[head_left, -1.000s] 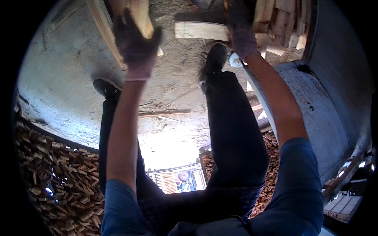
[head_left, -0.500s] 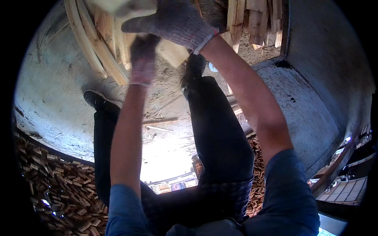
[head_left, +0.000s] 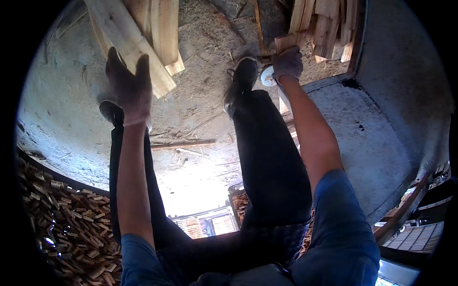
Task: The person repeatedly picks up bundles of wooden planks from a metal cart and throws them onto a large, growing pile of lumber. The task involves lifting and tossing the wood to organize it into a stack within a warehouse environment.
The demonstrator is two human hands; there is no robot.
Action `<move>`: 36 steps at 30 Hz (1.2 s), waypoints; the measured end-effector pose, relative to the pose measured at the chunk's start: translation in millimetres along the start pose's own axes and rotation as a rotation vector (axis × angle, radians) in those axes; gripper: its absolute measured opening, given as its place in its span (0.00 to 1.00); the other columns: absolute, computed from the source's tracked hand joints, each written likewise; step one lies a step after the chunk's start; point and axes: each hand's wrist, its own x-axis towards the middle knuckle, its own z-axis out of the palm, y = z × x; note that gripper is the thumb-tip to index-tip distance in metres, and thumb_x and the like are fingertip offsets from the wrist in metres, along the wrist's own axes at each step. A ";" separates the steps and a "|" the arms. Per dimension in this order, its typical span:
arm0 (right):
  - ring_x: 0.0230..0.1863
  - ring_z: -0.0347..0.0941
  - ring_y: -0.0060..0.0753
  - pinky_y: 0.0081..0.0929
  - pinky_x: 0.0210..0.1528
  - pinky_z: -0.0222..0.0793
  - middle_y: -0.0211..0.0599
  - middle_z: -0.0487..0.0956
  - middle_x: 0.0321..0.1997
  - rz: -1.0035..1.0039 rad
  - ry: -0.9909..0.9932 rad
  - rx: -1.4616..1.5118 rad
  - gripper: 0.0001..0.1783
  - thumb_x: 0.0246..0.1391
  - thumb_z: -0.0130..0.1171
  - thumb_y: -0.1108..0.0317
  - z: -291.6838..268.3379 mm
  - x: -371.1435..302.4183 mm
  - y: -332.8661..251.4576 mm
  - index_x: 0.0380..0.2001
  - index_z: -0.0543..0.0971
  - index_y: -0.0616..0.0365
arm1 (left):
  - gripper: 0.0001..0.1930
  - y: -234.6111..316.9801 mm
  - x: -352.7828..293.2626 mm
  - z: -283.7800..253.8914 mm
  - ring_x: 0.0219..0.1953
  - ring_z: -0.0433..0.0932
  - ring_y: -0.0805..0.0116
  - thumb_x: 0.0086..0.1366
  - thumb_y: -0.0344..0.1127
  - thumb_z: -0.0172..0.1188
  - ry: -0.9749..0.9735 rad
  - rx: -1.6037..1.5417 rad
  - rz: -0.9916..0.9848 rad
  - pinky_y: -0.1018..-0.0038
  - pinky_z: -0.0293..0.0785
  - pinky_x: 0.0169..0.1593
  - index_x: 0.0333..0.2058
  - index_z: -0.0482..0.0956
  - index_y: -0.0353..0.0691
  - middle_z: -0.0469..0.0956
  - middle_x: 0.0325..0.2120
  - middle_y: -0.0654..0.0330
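Note:
My left hand, in a grey knit glove, is at the near end of a pale wooden plank. Its fingers and thumb are spread apart over the plank's edge; whether they touch it I cannot tell. Beside that plank lie more boards. At the right, my gloved right hand is closed, its fingers curled at a short reddish-brown piece of wood. Part of this piece is hidden by the hand. A white round disc shows just left of the right wrist.
Several split wood pieces are stacked at the far right, against a metal wall. A grey metal plate is on the right. Piled wood blocks fill the lower left. A thin stick lies on the dusty floor between my feet.
My hands, close together over a pale board half a second ago, have parted. The left has come down to the plank on the left; the right has swung right to the short wood piece.

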 end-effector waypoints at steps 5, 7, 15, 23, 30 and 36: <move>0.53 0.76 0.53 0.45 0.54 0.71 0.53 0.77 0.52 -0.646 0.238 0.239 0.39 0.43 0.66 0.44 -106.2 -12.6 -70.9 0.52 0.71 0.61 | 0.34 31.5 -36.9 8.2 0.58 0.72 0.50 0.60 0.43 0.67 -0.263 -0.281 0.128 0.63 0.69 0.61 0.61 0.65 0.36 0.72 0.55 0.46; 0.49 0.79 0.51 0.40 0.52 0.73 0.54 0.81 0.45 -0.843 0.129 0.271 0.40 0.44 0.65 0.41 -168.4 -16.9 -131.6 0.51 0.75 0.64 | 0.37 47.6 -43.2 21.8 0.59 0.71 0.50 0.60 0.45 0.67 -0.275 -0.358 0.059 0.62 0.68 0.62 0.62 0.63 0.35 0.71 0.56 0.45; 0.66 0.64 0.58 0.41 0.68 0.59 0.67 0.67 0.63 -0.825 0.466 0.301 0.60 0.49 0.59 0.34 -218.3 37.4 -194.2 0.70 0.49 0.69 | 0.33 91.1 -6.5 47.6 0.57 0.73 0.49 0.61 0.48 0.65 -0.280 -0.333 0.050 0.62 0.70 0.59 0.60 0.68 0.36 0.73 0.55 0.46; 0.65 0.61 0.67 0.53 0.64 0.61 0.73 0.59 0.65 -0.278 0.454 0.027 0.76 0.34 0.64 0.24 -189.3 181.0 -4.5 0.69 0.42 0.72 | 0.38 130.0 -3.2 134.6 0.60 0.72 0.58 0.60 0.46 0.69 -0.847 -0.736 0.153 0.69 0.70 0.60 0.63 0.63 0.32 0.72 0.58 0.46; 0.69 0.58 0.58 0.44 0.70 0.55 0.65 0.59 0.69 -0.194 0.395 0.144 0.60 0.48 0.63 0.42 -200.9 163.1 -13.7 0.70 0.46 0.67 | 0.40 214.3 15.8 200.7 0.66 0.63 0.54 0.62 0.49 0.65 -1.068 -0.793 -0.199 0.65 0.61 0.67 0.67 0.58 0.39 0.63 0.64 0.43; 0.68 0.60 0.60 0.44 0.69 0.56 0.64 0.60 0.69 -0.202 0.400 0.294 0.61 0.47 0.62 0.38 -188.3 147.8 -24.8 0.70 0.46 0.68 | 0.29 234.0 0.9 269.9 0.59 0.72 0.51 0.64 0.49 0.61 -1.102 -0.861 -0.452 0.62 0.68 0.60 0.59 0.70 0.40 0.72 0.56 0.41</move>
